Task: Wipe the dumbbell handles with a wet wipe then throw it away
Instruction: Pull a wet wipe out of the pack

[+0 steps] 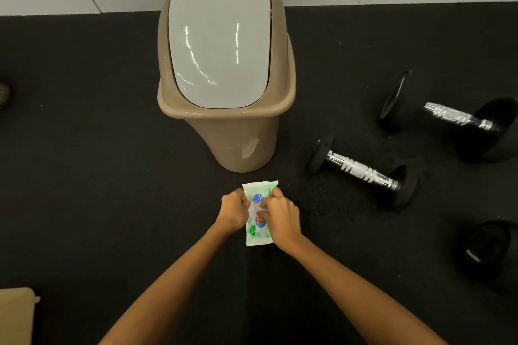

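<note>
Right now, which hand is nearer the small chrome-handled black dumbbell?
Right. The right hand grips the green wet-wipe pack on the side facing the small chrome-handled black dumbbell; the left hand holds the pack's far side.

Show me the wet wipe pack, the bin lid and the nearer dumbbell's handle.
wet wipe pack (259, 235): head view, lower green wrapper.
bin lid (220, 47): head view, middle of white flap.
nearer dumbbell's handle (360, 169): head view, mid chrome bar.
</note>
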Available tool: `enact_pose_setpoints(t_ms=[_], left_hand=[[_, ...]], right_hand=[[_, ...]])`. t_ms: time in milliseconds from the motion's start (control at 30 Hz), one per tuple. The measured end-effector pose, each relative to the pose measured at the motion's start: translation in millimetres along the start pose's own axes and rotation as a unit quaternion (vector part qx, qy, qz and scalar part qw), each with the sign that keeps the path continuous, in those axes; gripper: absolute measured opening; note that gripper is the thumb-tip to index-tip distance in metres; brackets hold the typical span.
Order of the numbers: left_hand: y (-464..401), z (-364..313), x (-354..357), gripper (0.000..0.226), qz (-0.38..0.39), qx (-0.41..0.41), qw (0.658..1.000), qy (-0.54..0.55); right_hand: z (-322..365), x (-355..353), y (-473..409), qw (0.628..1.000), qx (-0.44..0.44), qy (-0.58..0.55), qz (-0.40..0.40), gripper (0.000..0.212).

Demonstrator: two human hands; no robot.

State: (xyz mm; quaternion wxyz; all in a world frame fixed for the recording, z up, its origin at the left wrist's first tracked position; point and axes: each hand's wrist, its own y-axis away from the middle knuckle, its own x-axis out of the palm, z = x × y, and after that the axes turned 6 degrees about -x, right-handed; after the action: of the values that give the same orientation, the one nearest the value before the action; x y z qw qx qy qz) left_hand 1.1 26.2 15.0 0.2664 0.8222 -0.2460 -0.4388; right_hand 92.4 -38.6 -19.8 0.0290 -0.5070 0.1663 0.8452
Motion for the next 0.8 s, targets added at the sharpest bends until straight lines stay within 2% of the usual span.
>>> enact_pose_setpoints(t_ms=[100,267,400,500,567,667,800], left_hand=[[-1.9,2.5,1.5,0.008,-0.001,-0.002,1.000,0.006],[-5.8,4.9,3.3,0.008,-0.012,0.013,1.000,0.011],[-8.7,6.0,6.1,0.025,-0.018,0.010,1.000,0.006],[-9.3,4.7,7.5,0.011,-0.019,0.006,1.000,-0.005],[-7.8,3.1,7.1,0.014,-0.020,0.005,1.000,-0.014],[-7.9,1.9,7.7,0.019,-0.024,0.006,0.999,-0.025],[-10.7,0.8,10.2,0.019,-0.032,-0.004,0.999,-0.038]], right_hand=[[0.8,1.3,-2.3,0.999,-0.022,0.042,0.013,0.030],[-0.6,3.3,-2.1,0.991,-0.076,0.100,0.044,0.050],[-1.5,2.0,-3.2,0.973,-0.130,0.170,0.087,0.066],[-5.3,2.7,-2.8,0.970,-0.138,0.176,0.093,0.067],[-10.7,3.8,-1.4,0.980,-0.130,0.124,0.082,0.060],[-19.8,3.0,-0.2,0.991,-0.114,-0.050,0.054,0.033],[-19.0,-3.0,4.1,0.972,-0.021,-0.230,-0.043,0.008]])
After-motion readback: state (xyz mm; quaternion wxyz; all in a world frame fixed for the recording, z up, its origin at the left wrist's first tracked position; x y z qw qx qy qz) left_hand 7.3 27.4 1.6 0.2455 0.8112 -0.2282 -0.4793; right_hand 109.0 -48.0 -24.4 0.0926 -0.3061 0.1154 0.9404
